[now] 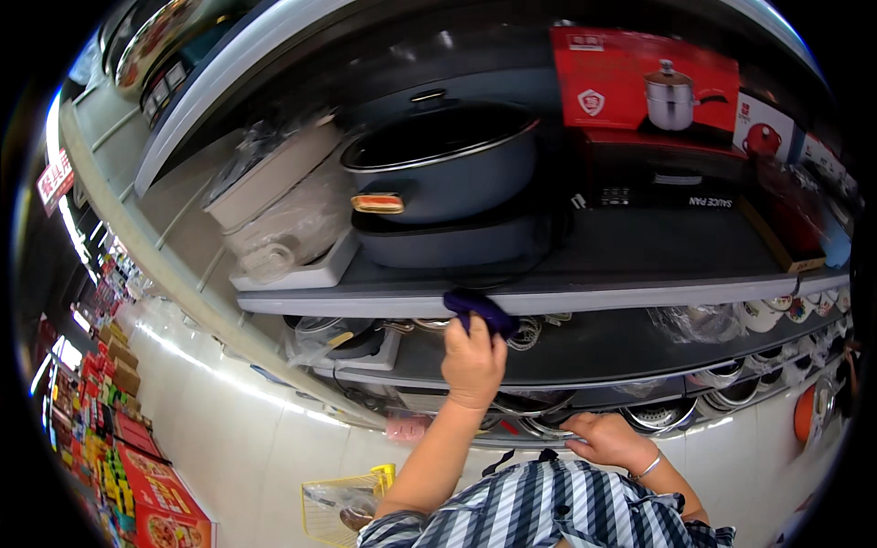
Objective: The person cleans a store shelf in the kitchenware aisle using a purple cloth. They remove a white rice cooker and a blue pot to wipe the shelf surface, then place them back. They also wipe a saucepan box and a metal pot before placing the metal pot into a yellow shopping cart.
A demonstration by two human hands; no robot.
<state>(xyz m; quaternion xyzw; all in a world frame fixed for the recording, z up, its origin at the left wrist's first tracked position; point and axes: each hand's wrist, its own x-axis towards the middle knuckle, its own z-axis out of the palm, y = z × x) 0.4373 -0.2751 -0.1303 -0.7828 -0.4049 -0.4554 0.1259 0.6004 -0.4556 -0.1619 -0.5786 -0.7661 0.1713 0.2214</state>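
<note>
My left hand (474,359) grips a dark purple cloth (482,312) and presses it on the pale front edge of a dark store shelf (616,299). On that shelf, above the hand, stands a large blue-grey oval pot (445,175) with a glass lid, on a matching lower base (452,243). Left of it a cream cooker (274,198) in clear plastic leans on a white foam block (301,270). My right hand (606,438) is raised in front of my body, near the lower shelves, with fingers loosely bent; I see nothing in it.
Red saucepan boxes (647,79) stand at the shelf's back right. Lower shelves hold a plastic-wrapped pan (342,335), a steamer insert (658,414) and patterned enamel pots (764,315). A yellow wire basket (339,510) is on the floor below. Stacked goods (113,438) line the aisle at left.
</note>
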